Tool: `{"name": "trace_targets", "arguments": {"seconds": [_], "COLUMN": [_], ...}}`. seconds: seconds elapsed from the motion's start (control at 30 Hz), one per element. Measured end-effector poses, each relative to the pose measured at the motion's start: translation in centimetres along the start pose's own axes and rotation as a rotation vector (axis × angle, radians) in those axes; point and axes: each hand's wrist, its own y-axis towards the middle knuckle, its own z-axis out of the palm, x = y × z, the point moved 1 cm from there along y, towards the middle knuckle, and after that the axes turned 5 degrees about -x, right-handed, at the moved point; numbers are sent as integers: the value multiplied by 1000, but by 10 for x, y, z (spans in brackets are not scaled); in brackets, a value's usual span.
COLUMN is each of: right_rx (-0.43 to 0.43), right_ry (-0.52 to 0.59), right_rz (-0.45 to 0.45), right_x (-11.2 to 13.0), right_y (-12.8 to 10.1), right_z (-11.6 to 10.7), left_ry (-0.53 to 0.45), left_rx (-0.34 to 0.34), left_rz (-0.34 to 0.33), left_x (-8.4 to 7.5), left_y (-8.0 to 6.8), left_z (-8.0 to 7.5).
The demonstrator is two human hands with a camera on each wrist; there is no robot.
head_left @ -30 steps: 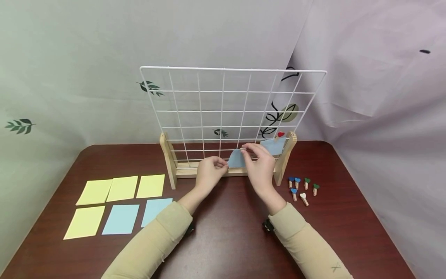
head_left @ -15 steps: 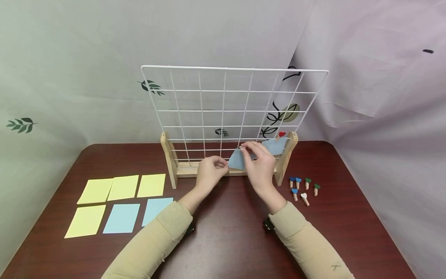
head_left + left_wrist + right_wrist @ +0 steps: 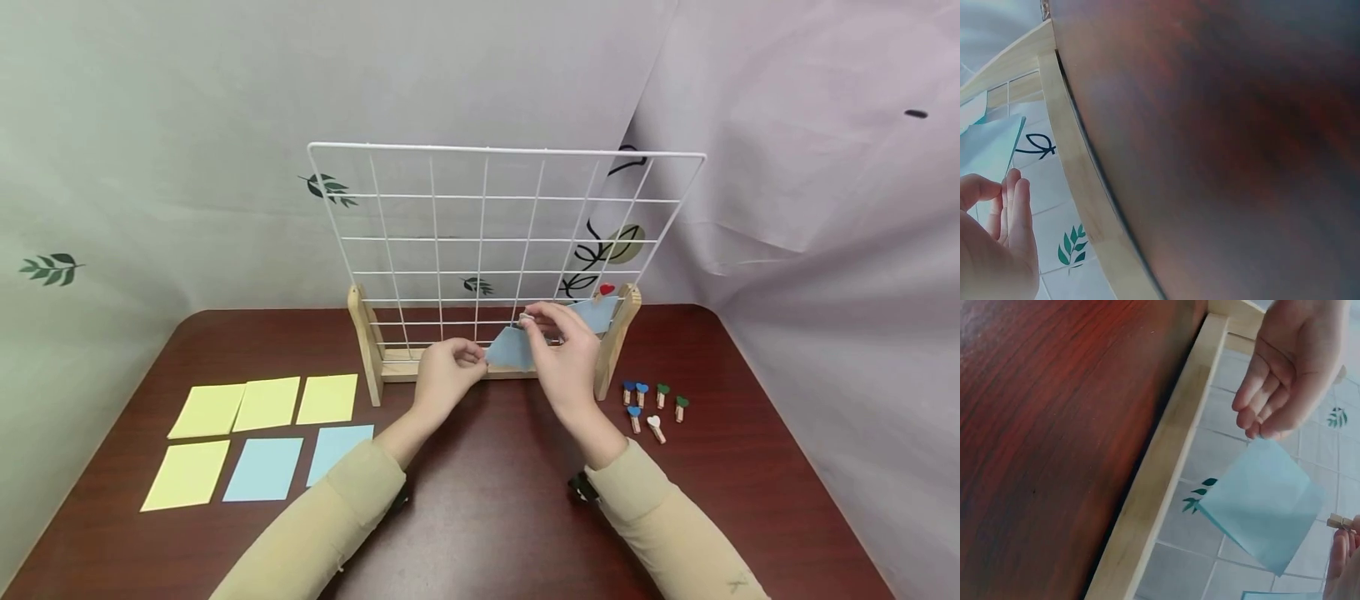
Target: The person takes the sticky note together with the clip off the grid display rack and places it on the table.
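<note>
The left hand (image 3: 444,377) pinches a corner of the blue paper (image 3: 511,350), low in front of the wire grid (image 3: 495,237). The right hand (image 3: 564,357) pinches a small clip (image 3: 527,319) at the paper's top.

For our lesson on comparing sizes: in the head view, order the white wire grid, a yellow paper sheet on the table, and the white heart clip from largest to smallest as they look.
1. white wire grid
2. yellow paper sheet
3. white heart clip
</note>
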Motion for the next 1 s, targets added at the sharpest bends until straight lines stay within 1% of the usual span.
{"name": "trace_targets", "arguments": {"seconds": [0.13,0.27,0.5,0.63,0.77,0.87,1.0], "right_rx": [-2,-6,8,-7,-20,-22,-23], "right_ry": [50,120,229,244,242,235,220], "right_rz": [54,93,202,265,322,351,379], "right_x": [4,7,7,4,1,0,-2], "right_y": [-1,-5,-14,-20,-23,-24,-26], "right_z": [-6,-12,-24,-31,-37,-41,-45], "left_ry": [-6,-54,-129,-184,-227,-254,-318], "left_rx": [14,32,72,92,104,120,146], "left_rz": [-1,-29,-133,-178,-209,-242,-290], "left_x": [0,1,4,6,6,7,9], "left_y": [-6,-12,-24,-32,-38,-42,-47], "left_z": [-6,-12,-26,-35,-43,-47,-53]}}
